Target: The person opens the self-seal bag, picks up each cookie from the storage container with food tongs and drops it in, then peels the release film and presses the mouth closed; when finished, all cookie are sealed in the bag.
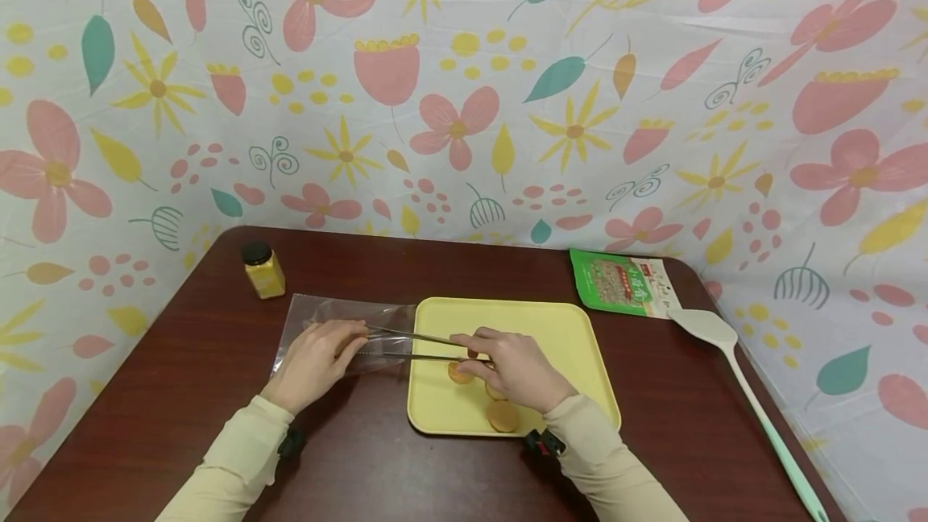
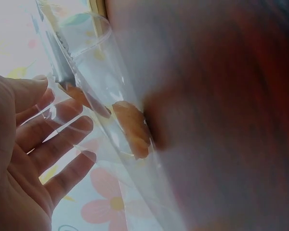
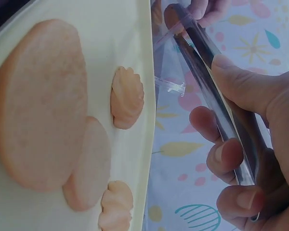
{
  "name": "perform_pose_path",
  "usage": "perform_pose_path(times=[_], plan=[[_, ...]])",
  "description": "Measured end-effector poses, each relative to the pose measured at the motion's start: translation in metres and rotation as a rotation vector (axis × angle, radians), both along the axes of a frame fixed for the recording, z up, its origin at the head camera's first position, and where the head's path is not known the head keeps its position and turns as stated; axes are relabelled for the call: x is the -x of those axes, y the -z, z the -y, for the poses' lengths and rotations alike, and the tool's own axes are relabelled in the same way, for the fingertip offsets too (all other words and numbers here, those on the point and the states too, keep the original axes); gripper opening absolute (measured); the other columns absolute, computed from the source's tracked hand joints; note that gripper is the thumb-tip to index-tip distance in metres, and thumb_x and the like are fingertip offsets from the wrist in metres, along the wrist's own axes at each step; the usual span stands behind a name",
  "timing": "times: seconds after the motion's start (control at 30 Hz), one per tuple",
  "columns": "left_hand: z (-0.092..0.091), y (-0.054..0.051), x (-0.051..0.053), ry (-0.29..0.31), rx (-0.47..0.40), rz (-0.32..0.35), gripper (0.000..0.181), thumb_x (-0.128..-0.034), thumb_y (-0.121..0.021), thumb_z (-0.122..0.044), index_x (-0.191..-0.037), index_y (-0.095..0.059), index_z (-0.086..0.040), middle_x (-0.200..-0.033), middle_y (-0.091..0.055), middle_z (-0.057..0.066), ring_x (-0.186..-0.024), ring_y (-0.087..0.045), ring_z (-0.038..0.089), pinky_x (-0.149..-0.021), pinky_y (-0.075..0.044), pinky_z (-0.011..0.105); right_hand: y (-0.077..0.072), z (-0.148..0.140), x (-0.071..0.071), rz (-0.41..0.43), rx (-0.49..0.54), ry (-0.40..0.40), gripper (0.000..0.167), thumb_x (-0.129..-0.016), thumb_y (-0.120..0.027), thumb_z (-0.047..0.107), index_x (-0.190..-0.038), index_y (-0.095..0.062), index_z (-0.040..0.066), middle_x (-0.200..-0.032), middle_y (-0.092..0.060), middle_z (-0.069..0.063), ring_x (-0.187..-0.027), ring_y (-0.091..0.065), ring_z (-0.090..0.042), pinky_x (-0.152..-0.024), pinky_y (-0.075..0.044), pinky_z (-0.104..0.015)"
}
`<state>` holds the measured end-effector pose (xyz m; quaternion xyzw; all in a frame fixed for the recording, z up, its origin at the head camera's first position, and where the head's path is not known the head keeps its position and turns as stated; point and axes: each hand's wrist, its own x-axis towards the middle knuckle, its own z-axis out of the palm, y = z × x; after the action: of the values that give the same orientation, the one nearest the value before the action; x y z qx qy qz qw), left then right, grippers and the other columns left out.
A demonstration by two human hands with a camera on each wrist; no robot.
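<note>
My right hand (image 1: 525,369) grips metal tongs (image 3: 216,91) with fingers and thumb curled round the arms. The tongs reach left into the mouth of a clear plastic bag (image 1: 300,325). A brown-orange piece (image 2: 76,94) shows at their tips, and a shell-like baked piece (image 2: 132,127) lies inside the bag. My left hand (image 1: 312,365) holds the bag's edge between thumb and index finger, the other fingers spread against the plastic. Beneath the right hand is a yellow tray (image 1: 507,308) with several baked pieces, among them a round one (image 1: 503,416) and a ridged one (image 3: 127,97).
A yellow jar with a black lid (image 1: 265,272) stands at the back left. At the back right lie a green and white packet (image 1: 623,284) and a white spatula with a mint handle (image 1: 754,401). Behind the dark table (image 1: 362,457) hangs a flower-patterned cloth (image 1: 464,63).
</note>
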<state>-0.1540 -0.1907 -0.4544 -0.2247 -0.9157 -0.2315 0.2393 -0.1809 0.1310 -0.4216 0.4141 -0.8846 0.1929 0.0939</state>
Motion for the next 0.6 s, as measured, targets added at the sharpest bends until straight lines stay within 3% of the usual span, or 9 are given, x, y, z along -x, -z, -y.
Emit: perform_pose_path(times=[0.17, 0.6], plan=[[-0.001, -0.001, -0.001, -0.011, -0.005, 0.003, 0.018, -0.0854, -0.076, -0.016, -0.102, -0.073, -0.011, -0.11, -0.071, 0.007, -0.098, -0.067, 0.023, -0.085, -0.051, 0.052, 0.001, 0.003, 0.001, 0.004, -0.004, -0.01, 0.037, -0.091, -0.069, 0.032, -0.127, -0.065, 0.023, -0.084, -0.055, 0.019, -0.055, -0.043, 0.003, -0.051, -0.04, -0.019], [-0.001, 0.0, 0.0, -0.007, 0.012, -0.001, 0.021, -0.0851, -0.076, -0.014, -0.105, -0.073, -0.009, -0.11, -0.07, 0.006, -0.099, -0.067, 0.023, -0.082, -0.054, 0.045, 0.005, 0.013, 0.004, 0.023, -0.025, -0.022, 0.037, -0.093, -0.067, 0.034, -0.128, -0.065, 0.024, -0.084, -0.057, 0.018, -0.054, -0.043, 0.002, -0.05, -0.039, -0.018]])
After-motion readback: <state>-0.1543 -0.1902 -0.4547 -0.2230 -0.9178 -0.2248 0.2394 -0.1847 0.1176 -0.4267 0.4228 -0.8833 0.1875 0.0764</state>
